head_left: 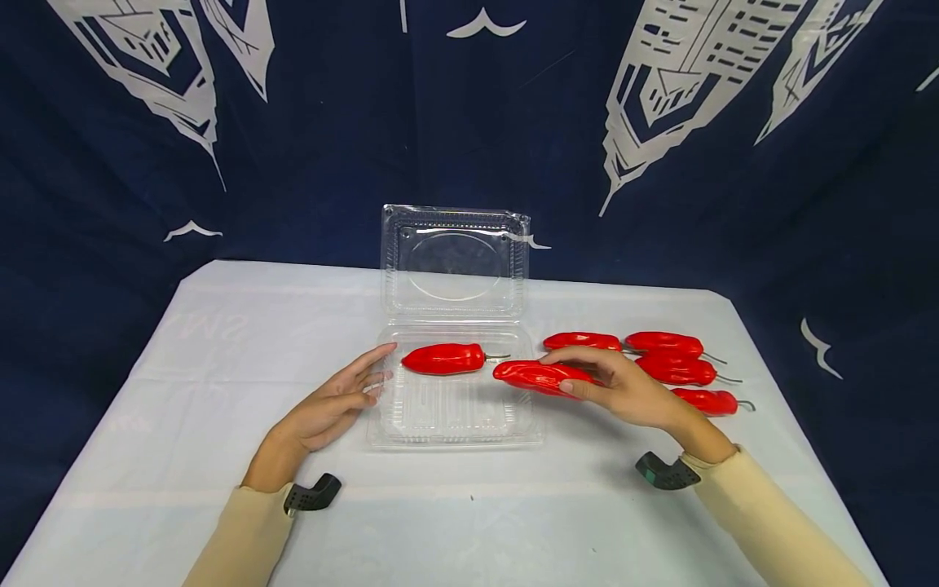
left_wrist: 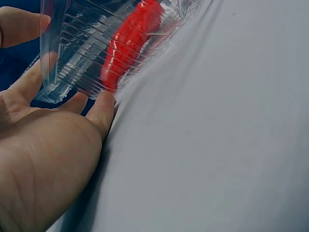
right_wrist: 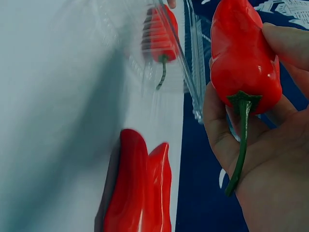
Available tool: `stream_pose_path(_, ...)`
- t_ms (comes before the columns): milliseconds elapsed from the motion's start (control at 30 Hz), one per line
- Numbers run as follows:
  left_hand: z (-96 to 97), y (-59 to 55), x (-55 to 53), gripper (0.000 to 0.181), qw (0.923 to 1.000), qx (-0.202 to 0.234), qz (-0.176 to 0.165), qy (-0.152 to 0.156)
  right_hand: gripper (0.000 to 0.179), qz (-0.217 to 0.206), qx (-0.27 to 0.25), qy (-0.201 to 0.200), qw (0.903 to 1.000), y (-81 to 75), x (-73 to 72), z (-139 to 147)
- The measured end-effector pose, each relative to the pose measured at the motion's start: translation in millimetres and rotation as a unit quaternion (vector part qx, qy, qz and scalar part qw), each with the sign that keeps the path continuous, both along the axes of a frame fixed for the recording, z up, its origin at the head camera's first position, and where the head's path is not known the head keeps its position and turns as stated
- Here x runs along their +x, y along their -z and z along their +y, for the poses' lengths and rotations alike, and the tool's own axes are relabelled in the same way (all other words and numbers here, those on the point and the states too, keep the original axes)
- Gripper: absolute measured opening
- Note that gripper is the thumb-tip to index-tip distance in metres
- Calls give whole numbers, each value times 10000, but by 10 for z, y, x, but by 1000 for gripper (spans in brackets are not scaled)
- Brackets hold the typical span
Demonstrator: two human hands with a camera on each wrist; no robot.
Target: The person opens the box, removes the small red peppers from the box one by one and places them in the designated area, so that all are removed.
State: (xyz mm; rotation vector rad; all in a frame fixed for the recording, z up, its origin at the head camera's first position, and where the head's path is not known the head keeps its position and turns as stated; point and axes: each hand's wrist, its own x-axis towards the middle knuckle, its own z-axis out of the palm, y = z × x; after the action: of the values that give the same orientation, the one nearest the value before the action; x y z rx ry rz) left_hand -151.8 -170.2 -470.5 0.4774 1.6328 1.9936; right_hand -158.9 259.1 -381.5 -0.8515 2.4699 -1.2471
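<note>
My right hand (head_left: pixel 623 385) grips a red pepper (head_left: pixel 539 376) between thumb and fingers, above the right edge of a clear plastic clamshell box (head_left: pixel 455 416). In the right wrist view the held pepper (right_wrist: pixel 246 72) shows its green stem, which hangs down toward the palm. Another red pepper (head_left: pixel 443 359) lies inside the box near its back, stem to the right. My left hand (head_left: pixel 330 408) rests its extended fingers against the left side of the box. In the left wrist view those fingers (left_wrist: pixel 102 112) touch the ribbed wall beside the pepper inside.
The box's transparent lid (head_left: pixel 455 265) stands raised at the back. Several more red peppers (head_left: pixel 675 369) lie on the white table (head_left: pixel 293 326) to the right, partly behind my right hand. A dark blue printed cloth (head_left: pixel 440 122) hangs behind the table.
</note>
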Motion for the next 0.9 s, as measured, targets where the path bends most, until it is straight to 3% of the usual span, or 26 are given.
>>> stream_pose_path(367,-2,30,-12,78,10000,4,89,26,43,175,-38,123,9998,116,44,294)
stream_pose_path(900,-5,27,-10,78,10000,49,38,24,43,522,307,453,9971,301,129,652)
